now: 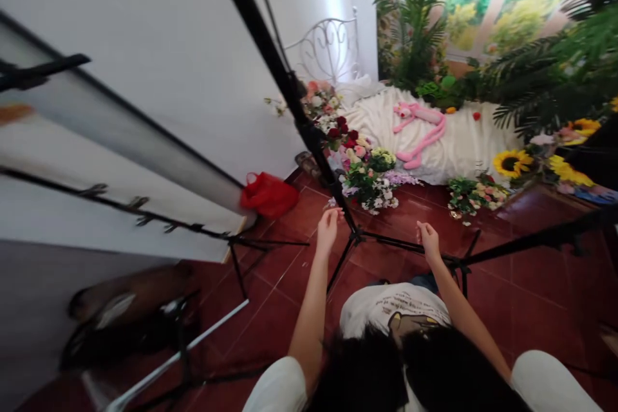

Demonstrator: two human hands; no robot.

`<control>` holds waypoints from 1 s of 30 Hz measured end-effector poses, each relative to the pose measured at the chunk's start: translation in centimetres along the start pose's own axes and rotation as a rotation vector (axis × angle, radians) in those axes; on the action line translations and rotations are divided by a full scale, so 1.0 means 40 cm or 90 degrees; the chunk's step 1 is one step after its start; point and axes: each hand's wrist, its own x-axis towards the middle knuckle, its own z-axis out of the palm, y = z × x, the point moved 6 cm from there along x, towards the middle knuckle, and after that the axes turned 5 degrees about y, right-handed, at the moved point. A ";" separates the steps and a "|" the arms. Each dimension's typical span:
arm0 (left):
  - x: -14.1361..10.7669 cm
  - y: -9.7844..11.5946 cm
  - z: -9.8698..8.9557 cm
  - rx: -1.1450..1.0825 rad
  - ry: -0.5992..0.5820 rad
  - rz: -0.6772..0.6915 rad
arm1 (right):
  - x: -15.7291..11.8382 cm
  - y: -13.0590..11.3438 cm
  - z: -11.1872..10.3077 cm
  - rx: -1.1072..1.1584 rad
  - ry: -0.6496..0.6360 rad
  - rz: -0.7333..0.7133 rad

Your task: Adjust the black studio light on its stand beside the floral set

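My left hand (329, 230) is held out in front of me, its fingers bent and drawn together beside the lower part of a black light stand (316, 148). Whether the fingertips touch the pole I cannot tell. My right hand (429, 241) is raised at about the same height, thumb and fingers closed in a pinch above the stand's black legs (393, 243). Anything in either pinch is too small or hidden to make out. Beyond both hands lie bunches of artificial flowers (369, 183) on the red tiled floor (294, 257).
A bed with white cloth (468, 135) bears a pink plush toy (422, 117). Palm fronds (425, 6) and sunflowers (512, 163) stand right. On the left are a red bag (270, 195), a crossbar with clips (135, 206), and a white pole (178, 355). Another stand's pole (535, 235) slants in from the right.
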 end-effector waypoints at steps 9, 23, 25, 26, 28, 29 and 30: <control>0.152 0.211 0.030 -0.050 0.174 0.224 | -0.044 0.018 0.207 -0.109 -0.186 -0.009; 0.246 0.147 0.116 -0.052 0.171 0.179 | 0.070 -0.139 0.522 -0.160 -0.407 -0.071; 0.242 0.151 0.117 -0.057 0.180 0.181 | 0.103 -0.179 0.590 -0.185 -0.416 -0.079; 0.239 0.153 0.119 -0.061 0.183 0.183 | 0.120 -0.196 0.623 -0.197 -0.417 -0.078; 0.237 0.156 0.121 -0.070 0.180 0.187 | 0.150 -0.224 0.682 -0.212 -0.416 -0.073; 0.236 0.157 0.122 -0.073 0.177 0.188 | 0.162 -0.235 0.709 -0.216 -0.428 -0.066; 0.236 0.157 0.122 -0.075 0.175 0.188 | 0.171 -0.244 0.733 -0.216 -0.450 -0.058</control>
